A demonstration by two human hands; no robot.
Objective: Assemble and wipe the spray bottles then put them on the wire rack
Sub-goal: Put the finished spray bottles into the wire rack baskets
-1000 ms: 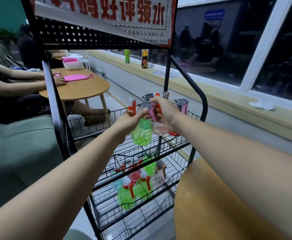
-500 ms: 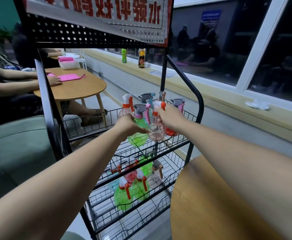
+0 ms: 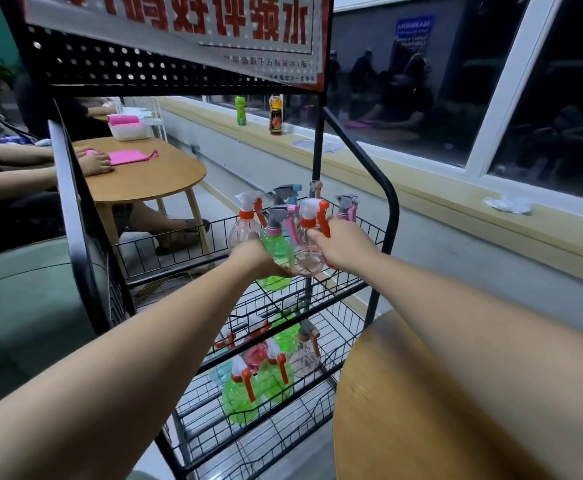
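1. Head view: the left hand [image 3: 259,258] wraps the belly of a green spray bottle [image 3: 276,249]. The right hand [image 3: 343,244] grips the neck of a clear pink spray bottle [image 3: 307,261].
2. Both bottles are upright and touching, inside the top basket [image 3: 165,237] of the wire rack [image 3: 392,209]. Cannot tell if they rest on the wire floor.
3. Other bottles [image 3: 247,230] stand just behind. The basket's left half is open wire.
4. The rack's curved right upright is near the right hand.
5. The lower basket [image 3: 321,403] holds more bottles [image 3: 238,398].
6. The round table [image 3: 421,410] has its edge just beside the rack's front right corner.
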